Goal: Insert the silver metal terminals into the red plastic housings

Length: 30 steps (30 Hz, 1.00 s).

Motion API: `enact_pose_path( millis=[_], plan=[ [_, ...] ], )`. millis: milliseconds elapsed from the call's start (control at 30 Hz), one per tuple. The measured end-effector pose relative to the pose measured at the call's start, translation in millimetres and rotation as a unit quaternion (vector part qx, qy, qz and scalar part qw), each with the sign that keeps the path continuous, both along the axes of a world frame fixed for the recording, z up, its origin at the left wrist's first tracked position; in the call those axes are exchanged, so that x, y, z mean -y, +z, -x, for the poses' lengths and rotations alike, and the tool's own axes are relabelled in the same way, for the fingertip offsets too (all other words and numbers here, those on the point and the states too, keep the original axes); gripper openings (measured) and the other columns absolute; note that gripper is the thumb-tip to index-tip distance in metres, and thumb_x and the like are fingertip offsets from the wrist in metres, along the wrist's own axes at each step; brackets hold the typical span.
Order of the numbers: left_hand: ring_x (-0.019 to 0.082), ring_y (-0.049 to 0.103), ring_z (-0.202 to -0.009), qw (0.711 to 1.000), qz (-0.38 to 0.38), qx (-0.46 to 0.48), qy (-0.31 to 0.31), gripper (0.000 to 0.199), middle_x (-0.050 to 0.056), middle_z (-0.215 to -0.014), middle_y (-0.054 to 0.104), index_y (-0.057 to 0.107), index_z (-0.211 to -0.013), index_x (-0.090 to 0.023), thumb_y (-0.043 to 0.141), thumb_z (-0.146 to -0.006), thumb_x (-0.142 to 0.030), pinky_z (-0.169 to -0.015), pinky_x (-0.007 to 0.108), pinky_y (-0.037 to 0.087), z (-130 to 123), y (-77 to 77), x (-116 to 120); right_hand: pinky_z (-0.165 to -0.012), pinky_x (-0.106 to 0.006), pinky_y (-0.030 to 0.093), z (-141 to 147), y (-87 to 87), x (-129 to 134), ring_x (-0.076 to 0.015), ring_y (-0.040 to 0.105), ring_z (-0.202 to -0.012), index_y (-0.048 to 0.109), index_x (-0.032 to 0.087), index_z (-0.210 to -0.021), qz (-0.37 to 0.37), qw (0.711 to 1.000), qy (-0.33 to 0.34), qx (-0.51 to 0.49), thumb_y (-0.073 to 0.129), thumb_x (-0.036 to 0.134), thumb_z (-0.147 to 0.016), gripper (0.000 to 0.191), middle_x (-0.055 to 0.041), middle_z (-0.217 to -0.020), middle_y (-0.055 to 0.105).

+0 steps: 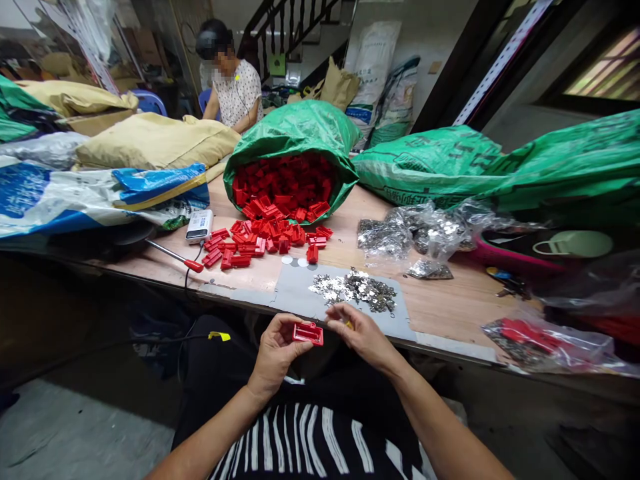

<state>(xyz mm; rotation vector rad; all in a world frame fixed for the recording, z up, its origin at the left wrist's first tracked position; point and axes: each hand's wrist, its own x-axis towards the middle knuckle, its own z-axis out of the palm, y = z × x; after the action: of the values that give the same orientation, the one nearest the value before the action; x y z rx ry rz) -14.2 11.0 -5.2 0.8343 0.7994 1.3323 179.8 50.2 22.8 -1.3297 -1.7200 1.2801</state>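
My left hand (274,353) pinches a small red plastic housing (307,333) between thumb and fingers, its hollow side facing up toward me. Just right of it, my right hand (357,333) has thumb and fingertips drawn together; whatever they hold, if anything, is too small to make out. A bit of yellow shows at its fingers. Beyond the hands, a pile of small shiny metal pieces (357,290) lies on a grey mat (295,293). More red housings (260,240) spill onto the table from an open green sack (300,123).
Clear bags of metal parts (415,233) lie at the right, near a pink basin (515,257) with a pale green cup (575,243). A red-tipped rod (175,255) and a white device (199,227) are at the left. Another person (233,87) sits across the table.
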Motion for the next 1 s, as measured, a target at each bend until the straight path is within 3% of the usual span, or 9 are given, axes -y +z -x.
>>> enact_pose_path(
  millis=[100, 233, 433, 700, 1000],
  plan=[
    [0.012, 0.067, -0.084, 0.999, 0.023, 0.022, 0.003, 0.036, 0.000, -0.091, 0.070, 0.058, -0.095, -0.019, 0.078, -0.066, -0.011, -0.081, 0.024, 0.052, 0, 1.7, -3, -0.078, -0.032, 0.044, -10, -0.9, -16, -0.0191, 0.057, -0.086, 0.059, 0.021, -0.089, -0.166, 0.969, -0.037, 0.181, 0.052, 0.022, -0.085, 0.008, -0.0048, -0.091, 0.063],
    [0.014, 0.065, -0.084, 0.997, 0.067, 0.047, -0.001, 0.038, 0.001, -0.091, 0.068, 0.057, -0.099, -0.019, 0.077, -0.067, -0.013, -0.079, 0.028, 0.054, 0, 5.1, -4, -0.078, -0.032, 0.045, -12, -7.3, -26, -0.0194, 0.058, -0.085, 0.060, 0.021, -0.091, -0.221, 0.939, -0.005, 0.263, 0.049, 0.021, -0.088, 0.011, -0.0058, -0.090, 0.062],
    [0.015, 0.064, -0.089, 0.995, 0.084, 0.050, -0.014, 0.044, 0.004, -0.096, 0.068, 0.058, -0.108, -0.019, 0.077, -0.068, -0.015, -0.080, 0.028, 0.053, 1, 8.1, -5, -0.075, -0.029, 0.045, -3, -8.6, -29, -0.0179, 0.059, -0.081, 0.057, 0.022, -0.083, -0.222, 0.924, -0.002, 0.310, 0.050, 0.019, -0.087, 0.008, -0.0037, -0.086, 0.061],
    [0.017, 0.064, -0.091, 0.996, 0.075, 0.045, -0.005, 0.046, 0.005, -0.096, 0.069, 0.060, -0.111, -0.018, 0.077, -0.068, -0.019, -0.082, 0.028, 0.053, 2, 10.3, -9, -0.075, -0.031, 0.044, -7, -7.5, -28, -0.0188, 0.057, -0.082, 0.053, 0.021, -0.084, -0.239, 0.930, -0.021, 0.278, 0.048, 0.019, -0.088, 0.007, -0.0047, -0.085, 0.059],
    [0.016, 0.065, -0.089, 0.997, 0.067, 0.038, -0.004, 0.044, 0.004, -0.094, 0.069, 0.062, -0.109, -0.018, 0.077, -0.068, -0.021, -0.081, 0.028, 0.053, 0, 11.8, -10, -0.075, -0.030, 0.044, -8, -4.7, -32, -0.0176, 0.057, -0.081, 0.057, 0.021, -0.082, -0.202, 0.932, 0.018, 0.299, 0.051, 0.018, -0.085, 0.007, -0.0036, -0.086, 0.060]
  ],
)
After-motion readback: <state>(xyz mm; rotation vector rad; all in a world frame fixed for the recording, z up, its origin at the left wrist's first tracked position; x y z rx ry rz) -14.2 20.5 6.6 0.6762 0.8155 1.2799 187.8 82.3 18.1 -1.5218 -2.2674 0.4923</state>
